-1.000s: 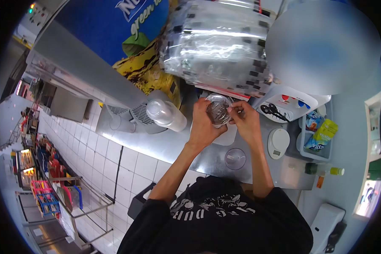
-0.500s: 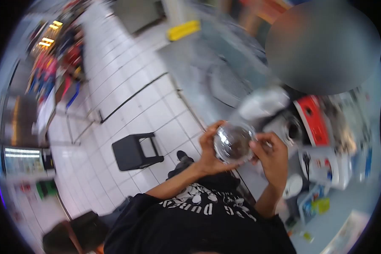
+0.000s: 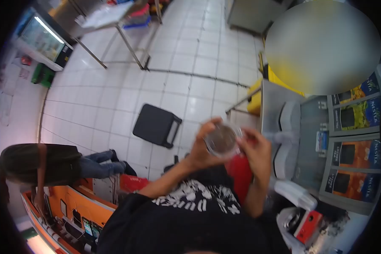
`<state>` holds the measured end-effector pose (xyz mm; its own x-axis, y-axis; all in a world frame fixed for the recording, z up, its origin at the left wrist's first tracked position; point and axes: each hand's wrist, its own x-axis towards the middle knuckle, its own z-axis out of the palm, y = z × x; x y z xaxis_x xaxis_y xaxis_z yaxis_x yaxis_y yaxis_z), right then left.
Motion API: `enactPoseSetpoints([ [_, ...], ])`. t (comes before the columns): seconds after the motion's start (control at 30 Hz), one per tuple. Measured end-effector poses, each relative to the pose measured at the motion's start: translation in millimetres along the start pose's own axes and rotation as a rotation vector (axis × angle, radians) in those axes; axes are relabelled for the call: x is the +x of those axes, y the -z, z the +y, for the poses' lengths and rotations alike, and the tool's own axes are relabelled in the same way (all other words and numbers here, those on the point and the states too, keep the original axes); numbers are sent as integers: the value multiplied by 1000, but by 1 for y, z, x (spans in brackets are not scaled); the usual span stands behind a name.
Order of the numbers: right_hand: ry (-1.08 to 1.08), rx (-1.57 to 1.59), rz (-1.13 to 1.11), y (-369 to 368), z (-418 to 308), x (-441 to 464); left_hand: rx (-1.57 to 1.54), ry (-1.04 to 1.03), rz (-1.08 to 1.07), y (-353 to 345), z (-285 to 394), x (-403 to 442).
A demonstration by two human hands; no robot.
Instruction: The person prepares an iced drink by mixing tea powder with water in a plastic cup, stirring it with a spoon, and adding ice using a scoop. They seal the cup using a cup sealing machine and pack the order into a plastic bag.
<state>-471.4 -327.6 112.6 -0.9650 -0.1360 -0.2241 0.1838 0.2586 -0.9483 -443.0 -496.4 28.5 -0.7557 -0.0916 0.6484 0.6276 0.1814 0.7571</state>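
A clear round plastic cup (image 3: 221, 141) with a lid-like top is held up in front of the chest, over the tiled floor. My left hand (image 3: 201, 146) wraps round its left side and underside. At its right rim, the fingers of my right hand (image 3: 257, 148) are pressed together on the edge. What the cup holds is too blurred to make out.
A black stool (image 3: 153, 125) stands on the tiles ahead. At the left, a person (image 3: 51, 165) leans by an orange counter (image 3: 78, 195). To the right are a drinks dispenser (image 3: 354, 161), stacked clear cups (image 3: 293, 194) and a red-fronted device (image 3: 308, 227).
The view has swung away from the metal counter towards the open floor, and the cup has come along in both hands. The person at the orange counter has come into fuller view.
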Motion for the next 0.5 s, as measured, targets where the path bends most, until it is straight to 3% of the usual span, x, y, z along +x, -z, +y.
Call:
enactPoseSetpoints([
  [0.33, 63, -18, -268, -72, -68, 194, 103, -21, 169, 65, -117, 115],
  [0.5, 187, -37, -547, -107, -82, 307, 253, 27, 334, 91, -175, 169],
])
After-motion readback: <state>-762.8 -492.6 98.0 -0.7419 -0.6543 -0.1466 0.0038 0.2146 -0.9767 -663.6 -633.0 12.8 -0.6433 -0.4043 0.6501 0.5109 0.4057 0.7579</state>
